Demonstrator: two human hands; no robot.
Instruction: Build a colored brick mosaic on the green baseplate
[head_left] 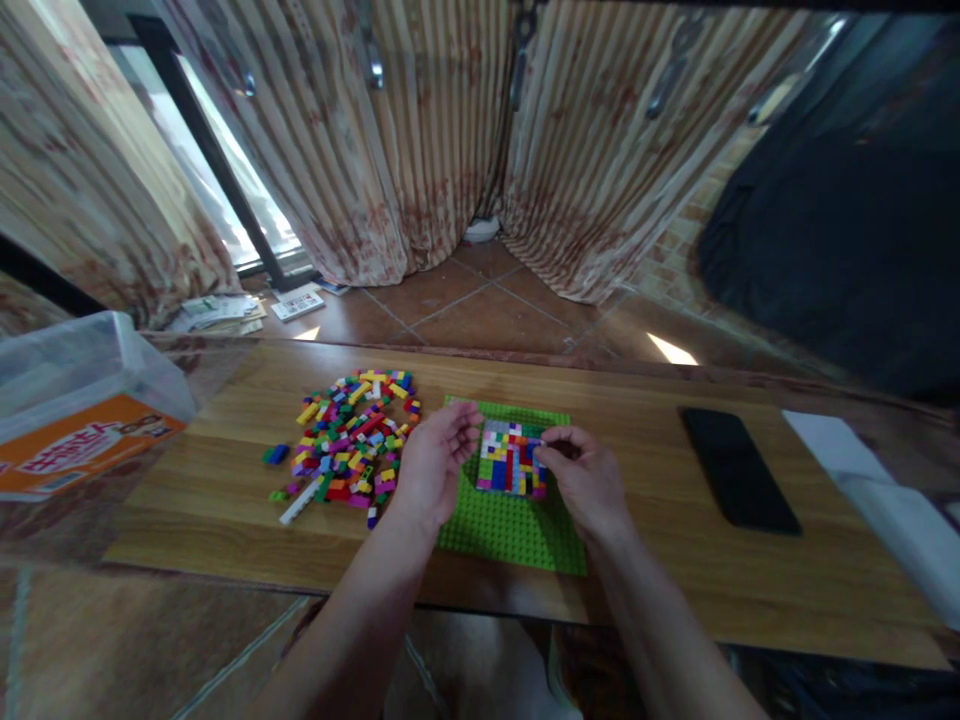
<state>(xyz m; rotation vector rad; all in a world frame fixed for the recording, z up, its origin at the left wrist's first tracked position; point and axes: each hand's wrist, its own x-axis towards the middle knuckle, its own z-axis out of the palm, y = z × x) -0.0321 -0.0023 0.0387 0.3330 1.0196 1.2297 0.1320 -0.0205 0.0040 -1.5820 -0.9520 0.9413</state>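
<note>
On the wooden table lies a green studded baseplate (514,535), with a block of many-coloured toy bricks (510,462) built up on its upper middle. My left hand (439,460) hovers by the left side of the build, palm turned inward, fingers loosely bent and apart, nothing seen in them. At the build's right edge, thumb and fingers of my right hand (589,475) are pinched together near a blue brick. Whatever sits between those fingertips is too small to make out. A heap of loose toy bricks (352,435) spreads to the left of my left hand.
A clear plastic box (82,370) with an orange label stands at the far left. Right of the baseplate lies a black flat phone-like object (739,470), and beyond it white paper (870,480). Striped curtains (442,150) hang behind the table (660,590).
</note>
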